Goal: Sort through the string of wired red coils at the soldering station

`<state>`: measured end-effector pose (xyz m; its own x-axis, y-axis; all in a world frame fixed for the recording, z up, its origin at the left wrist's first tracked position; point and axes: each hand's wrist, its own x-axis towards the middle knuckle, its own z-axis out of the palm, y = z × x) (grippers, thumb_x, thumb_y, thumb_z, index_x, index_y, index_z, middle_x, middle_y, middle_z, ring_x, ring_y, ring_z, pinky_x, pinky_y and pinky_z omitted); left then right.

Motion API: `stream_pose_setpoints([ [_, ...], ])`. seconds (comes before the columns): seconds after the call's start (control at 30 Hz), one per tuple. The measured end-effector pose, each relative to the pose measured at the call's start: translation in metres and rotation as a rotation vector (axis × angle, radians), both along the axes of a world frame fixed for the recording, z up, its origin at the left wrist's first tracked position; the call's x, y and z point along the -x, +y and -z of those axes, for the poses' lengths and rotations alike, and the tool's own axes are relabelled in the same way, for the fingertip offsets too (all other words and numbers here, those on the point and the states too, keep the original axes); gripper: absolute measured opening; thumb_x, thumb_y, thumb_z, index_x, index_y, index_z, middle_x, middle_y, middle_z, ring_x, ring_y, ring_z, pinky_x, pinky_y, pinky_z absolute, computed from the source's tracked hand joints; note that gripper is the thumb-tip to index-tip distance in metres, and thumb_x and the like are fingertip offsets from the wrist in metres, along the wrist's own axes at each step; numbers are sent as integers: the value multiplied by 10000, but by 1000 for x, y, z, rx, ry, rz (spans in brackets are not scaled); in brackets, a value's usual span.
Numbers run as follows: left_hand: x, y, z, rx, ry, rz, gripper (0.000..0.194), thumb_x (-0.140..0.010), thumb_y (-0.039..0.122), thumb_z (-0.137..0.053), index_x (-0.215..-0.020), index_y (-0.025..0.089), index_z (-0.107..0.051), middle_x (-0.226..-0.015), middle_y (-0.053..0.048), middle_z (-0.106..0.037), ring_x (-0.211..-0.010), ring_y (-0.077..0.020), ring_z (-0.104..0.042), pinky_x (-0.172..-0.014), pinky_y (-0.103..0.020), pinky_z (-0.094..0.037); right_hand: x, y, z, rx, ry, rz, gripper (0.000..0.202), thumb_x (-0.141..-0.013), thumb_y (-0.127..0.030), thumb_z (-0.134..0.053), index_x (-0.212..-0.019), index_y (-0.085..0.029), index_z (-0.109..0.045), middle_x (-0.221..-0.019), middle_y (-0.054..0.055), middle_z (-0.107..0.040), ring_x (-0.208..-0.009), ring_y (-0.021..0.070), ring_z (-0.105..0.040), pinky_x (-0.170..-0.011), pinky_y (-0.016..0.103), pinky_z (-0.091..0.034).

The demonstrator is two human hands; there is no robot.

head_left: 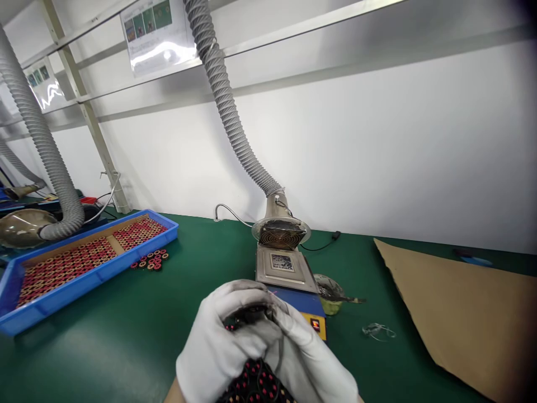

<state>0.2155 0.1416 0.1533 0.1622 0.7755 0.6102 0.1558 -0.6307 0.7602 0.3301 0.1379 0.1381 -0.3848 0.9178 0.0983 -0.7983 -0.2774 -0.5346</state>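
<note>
My left hand [222, 330], in a white glove with dark-stained fingertips, curls round small black parts with red marks [230, 326], which show in the gap of the fist. My right hand [308, 341], gloved in the same way, presses its fingertips against those of the left. What the right fingers pinch is hidden between the hands. Below and close to both hands, more black ring-like parts with red and tan marks [255, 386] lie bunched together at the bottom edge. Just beyond the hands stands a metal solder pot [289, 268] on a blue base with a yellow label.
A blue tray [92, 274] holds rows of red-and-tan rings; several loose rings [151, 259] lie beside it. A grey fume hose [235, 123] ends in a hood behind the pot. Right of the pot are a bowl [333, 307] with a dark tool, thin wire [377, 331] and cardboard [465, 313].
</note>
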Motion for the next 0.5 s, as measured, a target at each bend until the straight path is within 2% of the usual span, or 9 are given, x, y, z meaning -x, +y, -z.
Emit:
stream_pose_setpoints([
  [0.1, 7, 3, 6, -3, -76, 46, 211, -720, 84, -565, -813, 241, -673, -847, 2, -678, -849, -157, -611, -761, -225, -504, 1, 0, -1, -11, -98, 64, 265, -612, -255, -770, -849, -207, -662, -845, 35, -661, -826, 189, -613, -860, 346, -436],
  [0.23, 19, 5, 8, 93, -240, -178, 164, -737, 110, -534, -709, 210, -661, -795, -4, -678, -837, -167, -613, -733, -216, -502, 0, -1, 5, 6, -156, 82, 291, -597, -263, -780, -848, -191, -651, -814, 35, -653, -788, 178, -609, -864, 340, -423],
  [0.3, 23, 5, 4, 158, -268, -263, 146, -743, 139, -538, -753, 197, -672, -839, -20, -687, -827, -174, -621, -735, -221, -505, 0, -1, 9, 26, -142, 91, 271, -621, -258, -763, -854, -189, -646, -808, 28, -648, -774, 163, -607, -866, 317, -416],
  [0.33, 23, 5, 2, 204, -231, -244, 158, -732, 144, -547, -809, 191, -676, -870, -33, -688, -825, -184, -624, -728, -228, -510, 0, 0, 10, 31, -133, 103, 270, -631, -259, -756, -867, -189, -644, -813, 27, -647, -770, 158, -607, -866, 307, -414],
  [0.4, 19, 4, -1, 292, -123, -105, 207, -687, 133, -576, -856, 181, -684, -904, -55, -685, -813, -199, -627, -704, -235, -516, 3, 1, 9, 23, -118, 104, 295, -627, -267, -760, -884, -188, -638, -821, 29, -648, -768, 159, -607, -857, 303, -417],
  [0.47, 13, 4, -1, 321, -108, 10, 184, -661, 107, -590, -781, 189, -701, -862, -52, -688, -787, -191, -628, -686, -220, -512, 5, 2, 7, 12, -103, 107, 309, -599, -256, -778, -864, -192, -631, -823, 24, -645, -772, 157, -602, -834, 291, -427],
  [0.5, 10, 4, 1, 299, -151, 17, 159, -661, 98, -593, -718, 197, -703, -828, -42, -688, -778, -179, -626, -681, -204, -507, 5, 3, 6, 12, -104, 104, 306, -587, -238, -785, -844, -194, -626, -822, 17, -640, -772, 152, -597, -817, 278, -432],
])
